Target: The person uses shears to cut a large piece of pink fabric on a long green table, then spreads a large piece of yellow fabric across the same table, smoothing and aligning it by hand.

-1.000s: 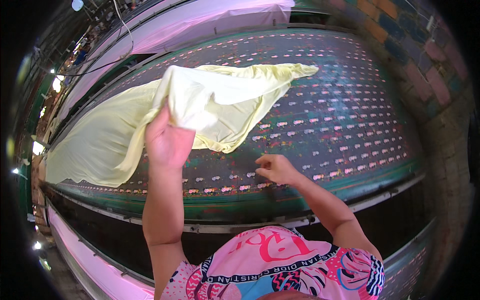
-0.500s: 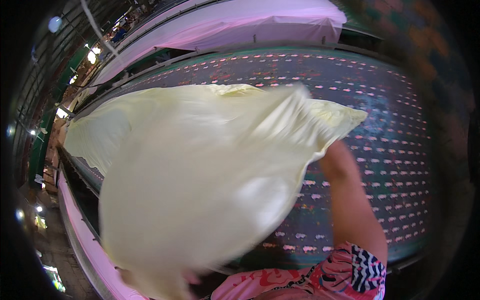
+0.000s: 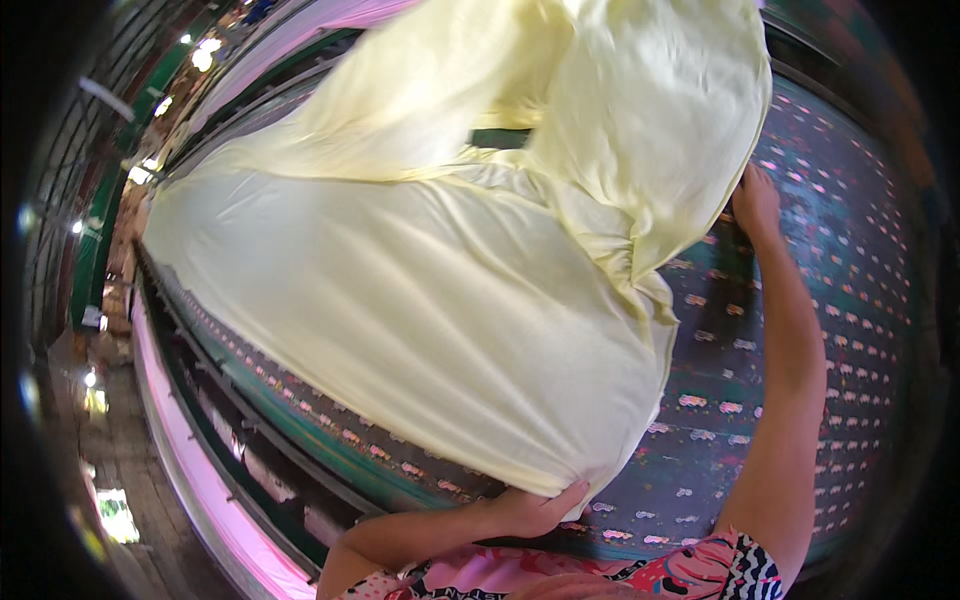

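Note:
A large sheet of pale yellow fabric spreads over a long dark printing table. Its near part hangs in smooth, slanting folds, while the far part billows up high in the air. My left hand pinches the sheet's near edge, close to my body, with the thumb on top. At full reach, my right hand is closed at the fabric's right edge, its fingertips partly hidden there. Bunched creases run through the cloth between the two hands.
Rows of small printed motifs and paint specks cover the table. Pink fabric lies along another table at the left, beyond a dark rail. More pink cloth shows at the far side. Brick flooring lies at the far left.
The fabric has swung up and away, its far part now billowing high. My right hand has moved farther out and right. My left hand has come into clear view at the near edge.

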A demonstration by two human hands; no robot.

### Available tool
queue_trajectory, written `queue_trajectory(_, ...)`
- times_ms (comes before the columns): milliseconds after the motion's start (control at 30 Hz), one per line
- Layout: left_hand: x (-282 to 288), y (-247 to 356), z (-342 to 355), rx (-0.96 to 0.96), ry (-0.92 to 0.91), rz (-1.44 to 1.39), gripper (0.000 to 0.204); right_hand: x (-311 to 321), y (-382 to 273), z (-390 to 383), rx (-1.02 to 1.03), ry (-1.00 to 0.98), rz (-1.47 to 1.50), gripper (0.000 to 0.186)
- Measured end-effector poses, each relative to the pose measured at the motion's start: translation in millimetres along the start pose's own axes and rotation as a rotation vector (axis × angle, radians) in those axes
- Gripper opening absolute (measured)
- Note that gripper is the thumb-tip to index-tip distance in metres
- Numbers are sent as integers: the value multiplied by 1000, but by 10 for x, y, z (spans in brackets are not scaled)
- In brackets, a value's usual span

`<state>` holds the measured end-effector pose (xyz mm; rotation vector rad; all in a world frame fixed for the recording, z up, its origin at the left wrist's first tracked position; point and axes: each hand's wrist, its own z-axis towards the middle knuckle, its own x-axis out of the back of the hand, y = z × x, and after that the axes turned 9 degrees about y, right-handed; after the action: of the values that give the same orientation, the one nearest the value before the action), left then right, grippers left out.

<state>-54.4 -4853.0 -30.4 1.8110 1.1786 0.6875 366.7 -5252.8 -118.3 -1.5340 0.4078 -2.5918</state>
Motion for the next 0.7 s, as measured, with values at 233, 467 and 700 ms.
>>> queue_trajectory(233,-211,-25,-181,-237,142,230,24,739,-434,-2021,36,76,615,14)
queue_trajectory(467,-341,261,-659,-822,70,778,29,1762,-1316,-3874,-770,-707,1586,69)
queue_trajectory(700,-604,882,-1046,-1092,82,1464,32,1944,-2269,-2683,-549,-761,1673,65)
